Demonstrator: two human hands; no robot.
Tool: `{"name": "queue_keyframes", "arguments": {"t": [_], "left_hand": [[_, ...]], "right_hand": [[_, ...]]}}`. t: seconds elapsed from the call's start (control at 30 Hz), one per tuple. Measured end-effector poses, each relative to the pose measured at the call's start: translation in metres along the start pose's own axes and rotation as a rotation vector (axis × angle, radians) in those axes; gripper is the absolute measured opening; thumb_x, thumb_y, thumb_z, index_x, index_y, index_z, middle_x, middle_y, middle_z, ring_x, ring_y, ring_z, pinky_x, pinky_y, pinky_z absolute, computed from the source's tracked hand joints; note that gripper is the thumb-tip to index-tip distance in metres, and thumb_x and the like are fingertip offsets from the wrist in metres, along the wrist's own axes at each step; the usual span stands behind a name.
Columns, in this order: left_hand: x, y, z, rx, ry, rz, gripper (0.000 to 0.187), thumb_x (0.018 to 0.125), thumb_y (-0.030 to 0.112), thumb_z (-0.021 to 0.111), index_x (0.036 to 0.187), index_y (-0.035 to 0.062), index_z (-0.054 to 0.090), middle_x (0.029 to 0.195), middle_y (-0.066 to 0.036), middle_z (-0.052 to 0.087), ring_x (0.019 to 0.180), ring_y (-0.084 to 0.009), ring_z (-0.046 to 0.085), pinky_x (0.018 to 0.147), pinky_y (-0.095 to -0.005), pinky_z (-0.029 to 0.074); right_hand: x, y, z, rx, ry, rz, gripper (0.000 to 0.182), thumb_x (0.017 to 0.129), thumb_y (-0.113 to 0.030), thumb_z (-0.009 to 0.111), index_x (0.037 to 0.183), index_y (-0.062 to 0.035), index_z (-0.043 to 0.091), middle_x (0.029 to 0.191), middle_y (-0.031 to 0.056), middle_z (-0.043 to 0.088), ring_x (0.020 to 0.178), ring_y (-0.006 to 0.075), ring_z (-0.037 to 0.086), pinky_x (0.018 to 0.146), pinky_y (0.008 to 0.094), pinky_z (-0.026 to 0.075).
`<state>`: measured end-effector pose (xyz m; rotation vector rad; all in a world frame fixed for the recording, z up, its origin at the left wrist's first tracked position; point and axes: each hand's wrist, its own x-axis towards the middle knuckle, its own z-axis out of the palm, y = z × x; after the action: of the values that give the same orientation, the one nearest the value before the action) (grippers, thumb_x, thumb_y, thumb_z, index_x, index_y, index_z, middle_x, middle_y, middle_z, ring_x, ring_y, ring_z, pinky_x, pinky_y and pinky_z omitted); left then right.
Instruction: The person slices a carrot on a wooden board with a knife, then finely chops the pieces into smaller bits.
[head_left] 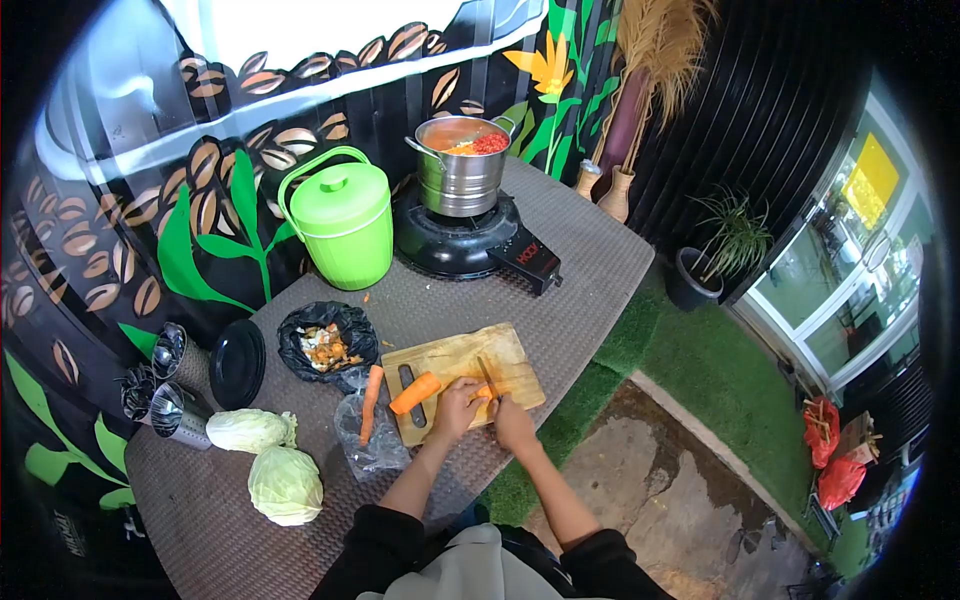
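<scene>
The carrot piece (482,391) you are cutting lies on the wooden cutting board (465,375), near its front edge, under your left hand (455,408); that hand is curled down on it, fingertips pinning it in place. Your right hand (512,425) is closed around the handle of the knife (487,378), whose blade stands over the piece. Judge the carrot as light, stiff and round, so it will want to roll: hold it close behind the cut with fingertips tucked back. A larger peeled carrot (415,392) rests on the board just beside your left hand, and a long unpeeled carrot (370,402) lies off the board on a clear plastic bag (372,440). The board sits close to the bench (560,250) edge on your side, so there is little room toward you. Behind it are a black bag of peelings (325,345), a green bucket (340,220) and a steel pot (462,165) on a burner (462,240), well apart. Two cabbages (270,460) lie to the left, and the bare mat beyond the board to the right is the open room.
</scene>
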<state>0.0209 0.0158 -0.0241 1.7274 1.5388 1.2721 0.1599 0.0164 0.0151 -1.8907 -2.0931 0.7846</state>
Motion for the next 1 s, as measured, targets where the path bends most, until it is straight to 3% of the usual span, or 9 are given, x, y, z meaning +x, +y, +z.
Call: {"name": "queue_keyframes", "arguments": {"t": [0.13, 0.23, 0.3, 0.53, 0.6, 0.83, 0.9, 0.97, 1.0], "left_hand": [[-0.001, 0.004, -0.003, 0.015, -0.031, -0.061, 0.030, 0.077, 0.008, 0.071, 0.106, 0.0011, 0.067, 0.104, -0.013, 0.062, 0.088, -0.0271, 0.062, 0.073, -0.0331, 0.051], [-0.001, 0.000, 0.001, -0.007, -0.031, -0.072, 0.030, 0.077, 0.008, 0.071, 0.106, 0.0009, 0.067, 0.103, -0.013, 0.062, 0.087, -0.0267, 0.062, 0.072, -0.0326, 0.050], [-0.001, -0.005, 0.003, -0.011, 0.003, -0.022, 0.036, 0.076, 0.008, 0.074, 0.111, 0.0056, 0.068, 0.103, -0.009, 0.062, 0.058, -0.0132, 0.050, 0.057, -0.0272, 0.044], [0.000, 0.003, -0.002, 0.008, -0.019, -0.014, 0.035, 0.076, 0.007, 0.074, 0.111, 0.0048, 0.067, 0.103, -0.009, 0.063, 0.059, -0.0127, 0.049, 0.057, -0.0262, 0.043], [-0.001, 0.007, -0.004, -0.021, -0.042, -0.081, 0.031, 0.077, 0.006, 0.071, 0.108, 0.0017, 0.067, 0.105, -0.013, 0.063, 0.086, -0.0267, 0.063, 0.070, -0.0317, 0.051], [-0.001, -0.002, 0.001, 0.004, -0.031, -0.068, 0.030, 0.076, 0.005, 0.071, 0.106, 0.0012, 0.067, 0.104, -0.013, 0.064, 0.087, -0.0276, 0.064, 0.071, -0.0318, 0.051], [0.001, -0.008, 0.003, -0.010, 0.009, 0.002, 0.034, 0.076, 0.008, 0.075, 0.109, 0.0044, 0.068, 0.105, -0.008, 0.064, 0.057, -0.0108, 0.046, 0.055, -0.0254, 0.042], [0.000, -0.005, 0.002, -0.015, -0.002, -0.015, 0.034, 0.076, 0.007, 0.075, 0.109, 0.0042, 0.068, 0.105, -0.008, 0.064, 0.058, -0.0103, 0.046, 0.055, -0.0251, 0.042], [-0.001, -0.001, -0.001, -0.020, -0.012, -0.029, 0.033, 0.076, 0.007, 0.074, 0.109, 0.0041, 0.069, 0.105, -0.008, 0.065, 0.058, -0.0098, 0.046, 0.055, -0.0248, 0.042]], "right_hand": [[0.016, 0.007, -0.012, -0.043, -0.067, -0.078, 0.033, 0.095, -0.027, 0.047, 0.099, 0.0044, 0.055, 0.090, 0.0265, 0.065, 0.087, 0.0436, 0.063, 0.076, 0.0501, 0.050], [0.000, -0.003, -0.013, -0.109, -0.043, -0.061, 0.032, 0.095, -0.027, 0.046, 0.100, 0.0040, 0.052, 0.089, 0.0275, 0.064, 0.085, 0.0421, 0.064, 0.075, 0.0501, 0.051], [-0.012, 0.000, 0.002, -0.077, 0.024, -0.051, 0.031, 0.094, -0.027, 0.047, 0.101, 0.0037, 0.050, 0.086, 0.0280, 0.064, 0.084, 0.0413, 0.065, 0.074, 0.0501, 0.051], [-0.012, -0.005, 0.018, -0.019, 0.057, 0.022, 0.031, 0.094, -0.028, 0.048, 0.102, 0.0017, 0.047, 0.080, 0.0287, 0.064, 0.080, 0.0415, 0.065, 0.072, 0.0509, 0.051], [-0.001, -0.002, 0.013, -0.014, 0.040, 0.016, 0.031, 0.095, -0.028, 0.047, 0.102, 0.0023, 0.048, 0.082, 0.0282, 0.064, 0.081, 0.0419, 0.065, 0.072, 0.0509, 0.051], [-0.009, 0.007, 0.011, -0.032, 0.046, -0.067, 0.032, 0.095, -0.027, 0.045, 0.104, 0.0036, 0.048, 0.084, 0.0280, 0.065, 0.082, 0.0428, 0.065, 0.073, 0.0507, 0.052], [-0.016, -0.005, 0.016, -0.032, 0.123, -0.032, 0.031, 0.095, -0.026, 0.045, 0.104, 0.0031, 0.048, 0.083, 0.0283, 0.065, 0.081, 0.0425, 0.065, 0.072, 0.0508, 0.052], [-0.023, -0.016, 0.017, -0.064, 0.082, 0.072, 0.029, 0.095, -0.025, 0.045, 0.102, 0.0022, 0.047, 0.082, 0.0281, 0.065, 0.079, 0.0411, 0.066, 0.068, 0.0512, 0.053], [-0.019, -0.014, 0.019, -0.065, 0.020, 0.081, 0.036, 0.095, -0.025, 0.044, 0.115, 0.0047, 0.044, 0.084, 0.0269, 0.065, 0.082, 0.0437, 0.064, 0.070, 0.0490, 0.053]]}}
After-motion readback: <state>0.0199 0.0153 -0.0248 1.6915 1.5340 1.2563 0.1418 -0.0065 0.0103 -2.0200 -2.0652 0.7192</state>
